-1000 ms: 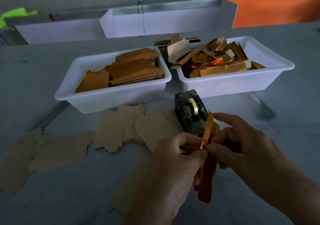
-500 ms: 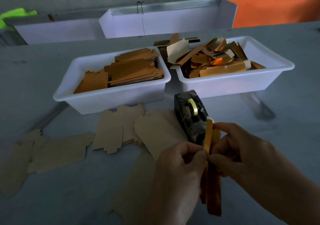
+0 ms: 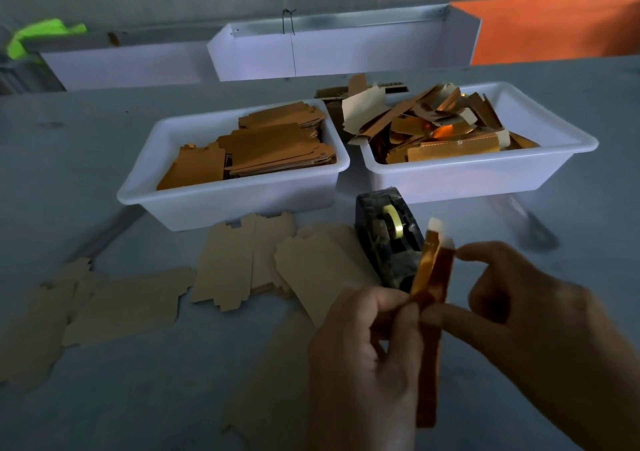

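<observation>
Gold carton blank (image 3: 437, 270) spreads open at the top

Within 0.5 s its 2 pressed layers have parted. The left hand (image 3: 363, 357) pinches the fold and the right hand (image 3: 526, 315) pinches the outer layer, in front of the tape dispenser (image 3: 386, 235). It looks ready for shaping.

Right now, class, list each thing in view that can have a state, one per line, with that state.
Folded gold card strip: upright, pinched by the left hand and right hand.
Left white plastic tub: filled with stacked flat gold cards.
Right white plastic tub: heaped with loose folded gold pieces.
Dark tape dispenser: standing on the table, roll loaded.
Flat tan card blanks: lying unfolded on the table.
</observation>
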Demonstrator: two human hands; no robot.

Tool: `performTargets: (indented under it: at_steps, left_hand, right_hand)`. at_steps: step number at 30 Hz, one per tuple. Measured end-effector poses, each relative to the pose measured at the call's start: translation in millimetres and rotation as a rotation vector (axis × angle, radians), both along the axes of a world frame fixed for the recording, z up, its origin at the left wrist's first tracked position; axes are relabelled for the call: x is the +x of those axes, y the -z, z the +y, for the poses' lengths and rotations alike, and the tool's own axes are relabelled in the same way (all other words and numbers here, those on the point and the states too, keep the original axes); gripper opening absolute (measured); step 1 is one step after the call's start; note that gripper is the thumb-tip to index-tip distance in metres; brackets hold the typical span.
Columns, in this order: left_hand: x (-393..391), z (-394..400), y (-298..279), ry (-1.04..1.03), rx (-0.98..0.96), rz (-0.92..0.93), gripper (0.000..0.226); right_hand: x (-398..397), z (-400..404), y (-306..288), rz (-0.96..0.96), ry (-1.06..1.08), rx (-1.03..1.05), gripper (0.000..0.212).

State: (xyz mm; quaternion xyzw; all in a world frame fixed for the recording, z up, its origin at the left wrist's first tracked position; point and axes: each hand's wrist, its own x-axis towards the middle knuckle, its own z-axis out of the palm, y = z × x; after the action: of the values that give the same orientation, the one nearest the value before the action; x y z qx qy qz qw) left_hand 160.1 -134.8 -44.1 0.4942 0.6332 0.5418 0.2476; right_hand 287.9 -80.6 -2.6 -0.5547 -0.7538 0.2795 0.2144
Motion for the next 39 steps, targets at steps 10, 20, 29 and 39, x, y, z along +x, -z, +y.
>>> performTargets:
  at_steps: [10,20,29,39]
  left_hand:
    - [-58,17,12,-0.262,-0.334,0.319,0.052]
    - [-79,55,39,-0.312,-0.424,-0.048,0.042]
    - [-108,35,20,-0.283,-0.423,-0.052,0.020]
    - [-100,5,-17,0.168,-0.250,-0.308,0.056]
  right_hand:
    - [-6,79,16,0.902,0.111,-0.467,0.008]
    - [-18,159,2,1.339,0.317,-0.276,0.017]
    - [-1,55,20,0.922,0.154,-0.139,0.025]
    - [-26,-4,18,0.727,-0.013,-0.269,0.034]
